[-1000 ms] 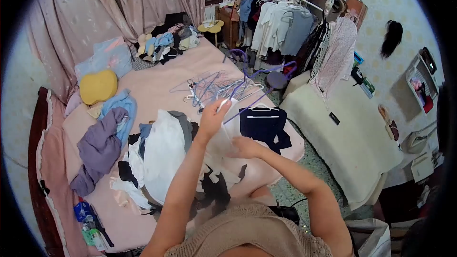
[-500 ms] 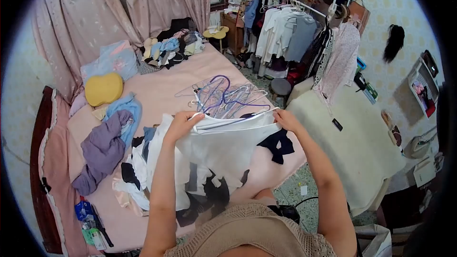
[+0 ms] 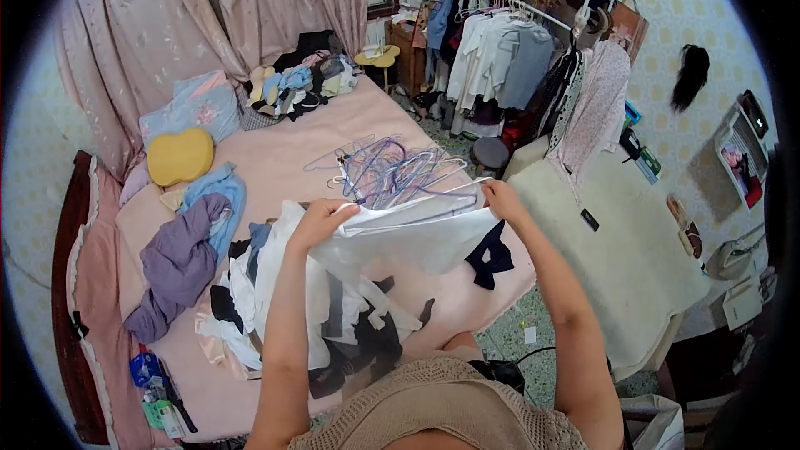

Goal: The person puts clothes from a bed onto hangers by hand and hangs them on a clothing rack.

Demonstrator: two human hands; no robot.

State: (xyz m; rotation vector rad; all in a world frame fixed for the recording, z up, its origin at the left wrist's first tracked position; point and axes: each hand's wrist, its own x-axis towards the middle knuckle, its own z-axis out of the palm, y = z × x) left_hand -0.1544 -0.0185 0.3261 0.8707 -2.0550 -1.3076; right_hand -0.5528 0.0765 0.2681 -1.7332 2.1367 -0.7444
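Note:
A sheer white garment (image 3: 408,237) is stretched between my two hands above the bed. Its left upper edge is pinched in my left hand (image 3: 323,222), and my right hand (image 3: 504,202) grips the opposite end. Just beyond the raised edge lies a tangled pile of hangers (image 3: 392,168), purple, white and clear, partly covered by the fabric. Beneath the right end is a dark navy cloth piece (image 3: 490,260). White and black clothes (image 3: 250,283) are heaped beside and under my left forearm.
A purple garment (image 3: 179,250) and a yellow cushion (image 3: 179,156) lie on the pink bed (image 3: 333,129). More clothes (image 3: 296,87) are piled at its far end. A full clothes rack (image 3: 500,58), a grey stool (image 3: 488,152) and a cream padded surface (image 3: 600,258) stand to the right.
The white garment has been spread wider and its lower part has swung up and away from me. A purple hanger that stood raised over the pile now lies flatter in it.

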